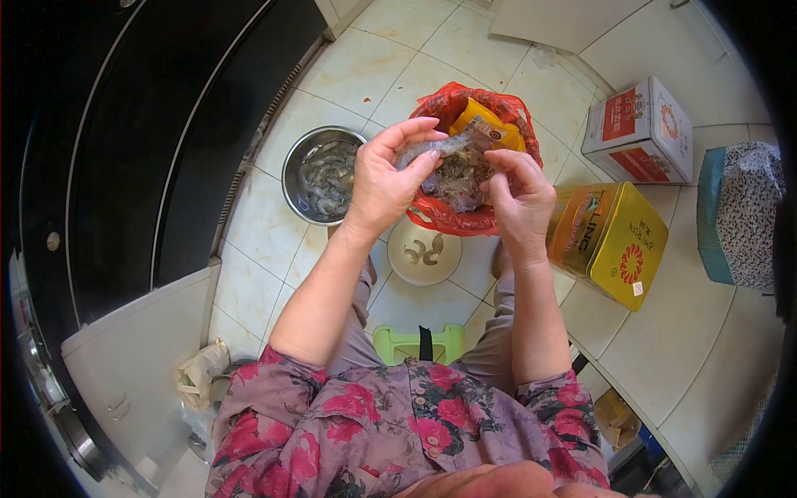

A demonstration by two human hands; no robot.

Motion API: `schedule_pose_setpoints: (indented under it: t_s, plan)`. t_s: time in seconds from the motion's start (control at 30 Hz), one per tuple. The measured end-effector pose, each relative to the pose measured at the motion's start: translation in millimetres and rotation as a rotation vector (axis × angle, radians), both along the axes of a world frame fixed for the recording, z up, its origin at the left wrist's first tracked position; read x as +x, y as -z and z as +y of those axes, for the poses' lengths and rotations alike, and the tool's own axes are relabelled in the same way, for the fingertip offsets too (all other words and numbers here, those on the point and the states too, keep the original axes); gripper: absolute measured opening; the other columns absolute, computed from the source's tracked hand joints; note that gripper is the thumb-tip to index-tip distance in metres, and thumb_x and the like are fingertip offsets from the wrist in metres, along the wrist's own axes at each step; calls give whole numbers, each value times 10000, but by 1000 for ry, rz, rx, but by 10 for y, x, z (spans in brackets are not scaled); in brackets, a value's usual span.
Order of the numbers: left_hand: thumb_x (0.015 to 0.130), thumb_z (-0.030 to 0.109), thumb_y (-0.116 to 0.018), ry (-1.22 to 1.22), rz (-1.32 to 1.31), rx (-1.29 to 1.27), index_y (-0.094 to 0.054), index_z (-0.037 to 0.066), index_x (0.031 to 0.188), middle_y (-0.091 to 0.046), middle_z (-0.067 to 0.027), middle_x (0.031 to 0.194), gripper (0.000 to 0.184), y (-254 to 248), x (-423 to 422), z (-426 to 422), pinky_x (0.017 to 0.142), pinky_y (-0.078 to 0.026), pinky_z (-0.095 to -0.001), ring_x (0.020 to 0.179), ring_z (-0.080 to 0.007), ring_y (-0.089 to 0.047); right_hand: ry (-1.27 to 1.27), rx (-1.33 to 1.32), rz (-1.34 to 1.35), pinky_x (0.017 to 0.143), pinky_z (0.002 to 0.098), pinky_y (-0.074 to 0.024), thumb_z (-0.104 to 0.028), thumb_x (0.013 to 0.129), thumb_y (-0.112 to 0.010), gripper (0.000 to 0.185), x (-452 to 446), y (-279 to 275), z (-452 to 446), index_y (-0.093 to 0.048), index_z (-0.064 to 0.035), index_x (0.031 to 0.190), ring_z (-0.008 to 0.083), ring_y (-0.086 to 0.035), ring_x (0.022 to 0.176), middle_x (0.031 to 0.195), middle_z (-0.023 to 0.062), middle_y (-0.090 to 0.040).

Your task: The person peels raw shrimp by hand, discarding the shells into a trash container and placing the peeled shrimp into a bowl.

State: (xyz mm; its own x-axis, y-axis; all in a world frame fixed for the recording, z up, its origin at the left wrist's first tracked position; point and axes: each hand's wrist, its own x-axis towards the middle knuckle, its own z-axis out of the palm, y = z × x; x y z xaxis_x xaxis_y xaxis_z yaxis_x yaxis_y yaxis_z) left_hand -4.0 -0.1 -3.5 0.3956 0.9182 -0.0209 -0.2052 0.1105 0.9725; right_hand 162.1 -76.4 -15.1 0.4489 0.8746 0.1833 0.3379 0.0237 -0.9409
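My left hand [386,178] pinches a greyish, translucent shrimp [433,148] between thumb and fingers, above a bin lined with a red plastic bag [531,137]. Across from it, my right hand [523,195] has its thumb and fingertips pressed together near the shrimp's far end; what is between them is too small to make out. Shells and scraps [457,187] lie in the bin, beside a yellow packet [486,124]. To the left stands a steel bowl [290,178] of whole shrimp [326,178]. A pale plate [407,270] below the bin carries several peeled shrimp [425,249].
A light green stool [390,347] is beneath me on the tiled floor [332,62]. At right are a yellow tin [618,241], a white and red carton [643,133] and a patterned fabric item [743,216]. Dark cabinet fronts [224,124] line the left side.
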Motion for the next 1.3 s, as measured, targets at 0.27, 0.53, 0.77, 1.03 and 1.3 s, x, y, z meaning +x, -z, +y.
schedule_pose_setpoints:
  t_s: [0.27, 0.53, 0.77, 1.03, 1.3]
  plan:
    - [800, -41, -624, -87, 196, 275, -622, 68, 1180, -712, -41, 998, 395, 51, 17, -37, 778, -515, -235, 909, -94, -651, 51, -1, -225, 603, 270, -519, -30, 836, -645, 187, -68, -46, 32, -680, -23, 1020, 149, -637, 667, 930, 104, -676]
    - [767, -21, -645, -108, 318, 441, -619, 67, 1166, -706, -102, 1014, 410, 68, 44, -64, 786, -549, -307, 907, -222, -697, -77, 28, -284, 612, 324, -524, -76, 825, -690, 240, -174, -134, 39, -661, -36, 1059, 228, -634, 677, 889, 120, -653]
    - [810, -19, -631, -10, 324, 304, -648, 38, 1132, -707, -49, 929, 328, 25, 49, -119, 751, -526, -229, 834, -80, -649, -93, 163, -455, 666, 360, -538, -27, 777, -700, 238, -172, -50, 66, -654, -28, 1010, 283, -649, 759, 877, 137, -644]
    - [767, 70, -687, -24, 528, 345, -696, 41, 955, -704, -113, 849, 190, -61, 31, -137, 654, -534, -280, 714, -170, -689, -59, 174, -503, 642, 360, -536, 9, 752, -682, 200, -211, -45, 70, -639, -24, 944, 288, -651, 735, 816, 133, -643]
    - [749, 38, -669, -69, 469, 521, -674, 60, 913, -697, -97, 867, 166, -15, 43, -123, 651, -542, -303, 755, -236, -694, -41, 188, -470, 594, 340, -527, 14, 767, -663, 169, -193, 16, 58, -634, -33, 926, 274, -647, 655, 788, 123, -653]
